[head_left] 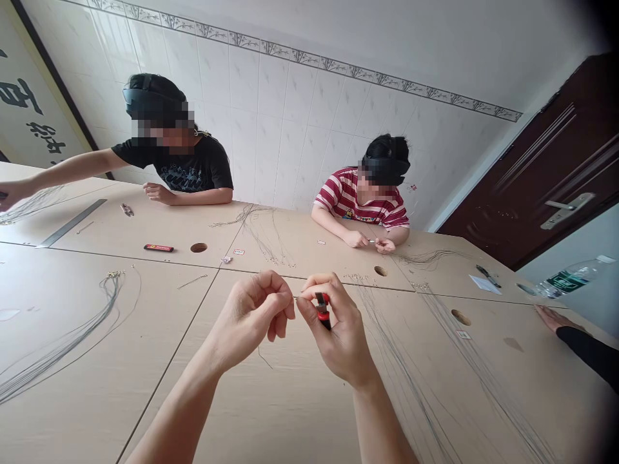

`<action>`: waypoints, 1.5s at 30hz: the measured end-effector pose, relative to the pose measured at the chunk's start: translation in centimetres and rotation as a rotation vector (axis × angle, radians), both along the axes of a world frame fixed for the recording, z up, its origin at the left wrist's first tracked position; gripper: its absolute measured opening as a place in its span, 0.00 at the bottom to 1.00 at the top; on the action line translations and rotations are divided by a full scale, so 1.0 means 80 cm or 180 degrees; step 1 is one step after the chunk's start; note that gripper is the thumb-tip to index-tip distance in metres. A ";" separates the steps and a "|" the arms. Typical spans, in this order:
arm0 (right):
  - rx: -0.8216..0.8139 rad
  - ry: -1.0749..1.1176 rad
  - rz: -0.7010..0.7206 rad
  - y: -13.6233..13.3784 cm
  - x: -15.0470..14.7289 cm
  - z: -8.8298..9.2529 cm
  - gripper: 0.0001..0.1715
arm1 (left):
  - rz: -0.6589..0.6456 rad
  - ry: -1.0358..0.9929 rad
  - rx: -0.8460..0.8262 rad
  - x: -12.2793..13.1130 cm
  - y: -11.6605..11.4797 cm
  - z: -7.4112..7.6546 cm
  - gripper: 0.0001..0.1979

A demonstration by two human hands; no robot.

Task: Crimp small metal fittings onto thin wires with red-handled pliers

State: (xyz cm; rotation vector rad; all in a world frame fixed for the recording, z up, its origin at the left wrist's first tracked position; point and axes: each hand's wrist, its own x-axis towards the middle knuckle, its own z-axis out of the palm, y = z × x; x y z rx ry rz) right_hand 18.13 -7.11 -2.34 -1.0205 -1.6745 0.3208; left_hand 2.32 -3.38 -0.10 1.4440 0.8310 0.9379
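In the middle of the head view my left hand [261, 306] is closed in a pinch, its thumb against the index finger. A thin grey wire [264, 358] hangs below it, and a tiny piece at the fingertips is too small to name. Facing it, my right hand [336, 328] is closed around a small red-and-black hand tool [323, 309], partly hidden by the fingers. Its thumb and index fingertips meet the left fingertips at that tiny piece. Both hands are held above the tabletop [271, 419].
Wire bundles [104, 306] lie at left, with more strands [401, 361] at right. Across the table sit two people; another person's hand [563, 319] rests at right. A steel ruler [72, 223], a red-and-black case [158, 248], a bottle [575, 277] and round table holes [198, 247] are around.
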 end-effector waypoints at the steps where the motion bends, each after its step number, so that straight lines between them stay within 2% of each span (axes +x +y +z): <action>1: -0.0001 -0.0001 0.0001 0.000 0.000 0.000 0.08 | -0.0006 0.0003 0.0001 0.000 0.000 0.000 0.07; 22: -0.0055 -0.0125 -0.0067 0.002 0.000 -0.002 0.04 | 0.0051 0.0147 0.0017 -0.001 -0.001 -0.001 0.08; 45: -0.0021 -0.0065 -0.0028 0.001 -0.001 0.000 0.07 | -0.0016 0.0271 0.0124 -0.003 0.000 0.003 0.05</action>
